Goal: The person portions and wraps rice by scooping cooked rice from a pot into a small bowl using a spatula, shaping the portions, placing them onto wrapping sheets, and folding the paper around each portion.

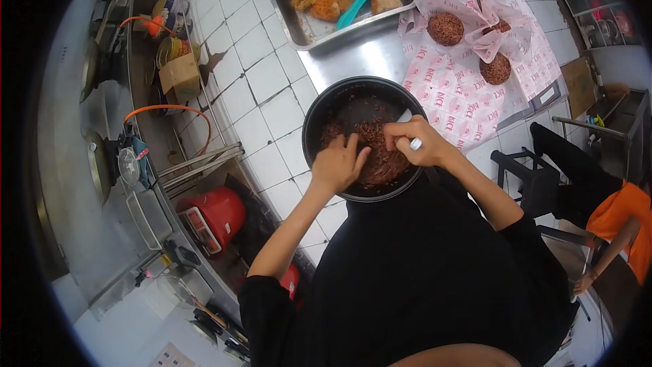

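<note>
A dark round pot (314, 105) holds reddish-brown cooked rice (382, 163), most of it along the near and middle part of the bottom. My left hand (337, 164) reaches over the left rim, fingers apart and their tips down at the rice. From the right, my right hand (420, 141) is closed around a white utensil (405, 116). One white end of it sticks out of my fist; the hand hides most of its shape.
Beyond the pot, a metal tray (309, 42) holds fried pieces (326, 7) and a turquoise ladle (360, 1). Rice balls (446, 29) sit on printed paper (448, 98). A red scale (221, 217) stands lower left. At right are a black stool (526, 173) and a person in orange (621, 221).
</note>
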Demonstrator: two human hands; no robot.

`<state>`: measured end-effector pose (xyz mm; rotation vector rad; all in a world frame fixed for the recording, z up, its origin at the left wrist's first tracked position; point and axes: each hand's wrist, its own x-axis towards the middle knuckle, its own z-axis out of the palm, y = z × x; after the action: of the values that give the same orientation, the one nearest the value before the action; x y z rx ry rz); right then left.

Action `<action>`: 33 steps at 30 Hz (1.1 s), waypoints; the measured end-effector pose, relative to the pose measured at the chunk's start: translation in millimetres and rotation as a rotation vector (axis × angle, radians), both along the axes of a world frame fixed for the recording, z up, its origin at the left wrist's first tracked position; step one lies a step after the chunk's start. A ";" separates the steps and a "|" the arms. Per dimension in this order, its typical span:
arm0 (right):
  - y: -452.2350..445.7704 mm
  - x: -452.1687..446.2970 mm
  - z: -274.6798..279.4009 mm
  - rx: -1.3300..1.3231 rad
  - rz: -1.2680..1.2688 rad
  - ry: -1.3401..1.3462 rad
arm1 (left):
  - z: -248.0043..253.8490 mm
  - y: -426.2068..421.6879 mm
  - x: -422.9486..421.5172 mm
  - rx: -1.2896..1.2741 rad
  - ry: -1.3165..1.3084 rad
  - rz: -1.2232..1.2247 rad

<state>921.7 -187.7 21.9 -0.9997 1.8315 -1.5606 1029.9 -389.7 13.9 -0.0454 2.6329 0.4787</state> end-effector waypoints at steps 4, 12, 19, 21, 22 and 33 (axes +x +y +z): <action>13.4 -1.9 11.2 -0.158 -0.094 -0.045 | 2.4 6.1 4.7 0.150 -0.032 0.039; 9.8 10.9 43.8 0.022 0.160 -0.299 | -9.4 5.9 7.6 0.268 0.025 0.156; -10.3 25.0 11.0 -0.004 0.177 -0.209 | -21.6 7.8 -2.0 0.442 -0.059 0.161; -13.5 25.3 11.1 -0.009 0.150 -0.211 | -24.6 7.7 -4.7 0.507 -0.077 0.161; -14.5 25.7 10.7 -0.012 0.138 -0.214 | -27.7 7.4 -2.8 0.537 -0.069 0.145; -23.1 3.2 13.3 -0.138 -0.077 -0.354 | -48.6 14.3 12.3 0.790 0.058 0.398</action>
<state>924.9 -210.8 35.2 -0.6624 1.5499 -1.7996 1042.2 -375.4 -34.6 -0.3039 2.2977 1.6282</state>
